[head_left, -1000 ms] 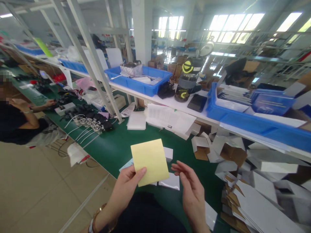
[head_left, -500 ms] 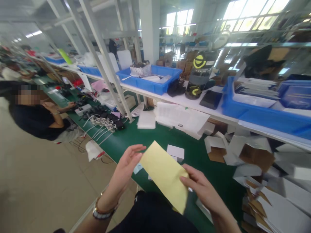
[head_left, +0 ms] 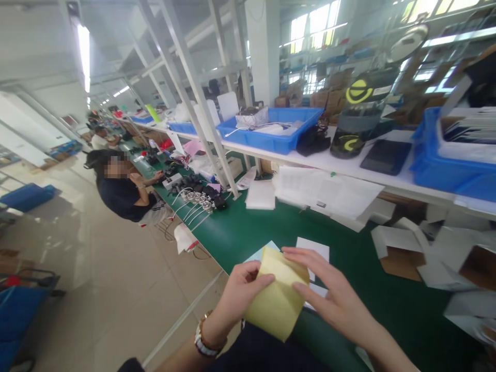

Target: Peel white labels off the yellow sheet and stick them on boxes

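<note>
As it is held up at the green bench (head_left: 236, 227), the yellow sheet (head_left: 275, 312) is pinched along its edges between thumb and fingers of the left hand (head_left: 242, 289) and right hand (head_left: 329, 289). Judged light, pliable, easily creased; best held by edges. Dark bottle (head_left: 354, 121): yellow-green emblems (head_left: 358, 91) displayed, wording not legible.

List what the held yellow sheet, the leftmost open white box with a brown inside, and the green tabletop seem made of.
Yellow sheet: probably matte paper or thin card; it bends visibly, without strong gloss.
Open white box: likely cardboard; matte, folded flaps, brown inner face.
Flat green tabletop: smooth; mat or laminate, I cannot tell.
</note>
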The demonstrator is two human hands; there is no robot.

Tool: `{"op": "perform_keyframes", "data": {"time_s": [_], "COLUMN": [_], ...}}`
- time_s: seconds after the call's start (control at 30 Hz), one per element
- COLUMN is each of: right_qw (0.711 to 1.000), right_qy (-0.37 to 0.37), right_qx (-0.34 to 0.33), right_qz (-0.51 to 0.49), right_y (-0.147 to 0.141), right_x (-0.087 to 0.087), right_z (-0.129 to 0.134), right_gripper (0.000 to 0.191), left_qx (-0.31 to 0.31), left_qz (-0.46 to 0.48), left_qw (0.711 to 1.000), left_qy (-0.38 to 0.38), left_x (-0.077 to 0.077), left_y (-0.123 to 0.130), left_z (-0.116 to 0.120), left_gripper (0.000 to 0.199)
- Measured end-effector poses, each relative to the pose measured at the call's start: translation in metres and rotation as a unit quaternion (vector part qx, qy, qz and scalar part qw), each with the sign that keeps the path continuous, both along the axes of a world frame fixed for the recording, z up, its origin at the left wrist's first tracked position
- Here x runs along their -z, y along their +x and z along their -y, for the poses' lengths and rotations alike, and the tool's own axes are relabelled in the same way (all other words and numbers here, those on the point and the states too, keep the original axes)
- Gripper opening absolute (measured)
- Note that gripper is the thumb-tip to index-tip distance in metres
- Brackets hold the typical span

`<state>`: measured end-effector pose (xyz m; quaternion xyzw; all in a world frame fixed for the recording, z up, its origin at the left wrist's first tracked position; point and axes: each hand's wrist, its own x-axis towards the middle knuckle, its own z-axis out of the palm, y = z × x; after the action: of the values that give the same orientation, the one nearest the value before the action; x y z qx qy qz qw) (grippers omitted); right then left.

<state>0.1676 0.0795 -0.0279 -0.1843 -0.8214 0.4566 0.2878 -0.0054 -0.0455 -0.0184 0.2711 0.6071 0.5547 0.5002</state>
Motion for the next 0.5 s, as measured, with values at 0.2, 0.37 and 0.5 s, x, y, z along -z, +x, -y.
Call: {"op": "perform_keyframes", "data": {"time_s": [0.2,0.37,0.5], "right_qw": [0.949,0.936,0.955], "right_qy": [-0.305,-0.311,-0.223], "right_qx": [0.039,0.129,0.187], "right_qz": [-0.072,-0.099,-0.049], "right_y": [-0.002,-0.001,0.005], "right_x": [0.032,0.045,0.045], "right_z": [0.037,0.047,0.057], "right_gripper": [0.039,0.030,0.035], "left_qx": [-0.111,-0.126,-0.132], "left_qz": [0.075,0.065,0.060], "left_qw": [0.991,0.990,0.989], "left_qy": [0.017,0.000,-0.001], "left_x": [-0.009,-0.011,-0.002], "left_y": [0.015,0.021,0.029], "left_z": [0.003,0.001,0.008], "left_gripper": [0.041,0.044,0.048]}}
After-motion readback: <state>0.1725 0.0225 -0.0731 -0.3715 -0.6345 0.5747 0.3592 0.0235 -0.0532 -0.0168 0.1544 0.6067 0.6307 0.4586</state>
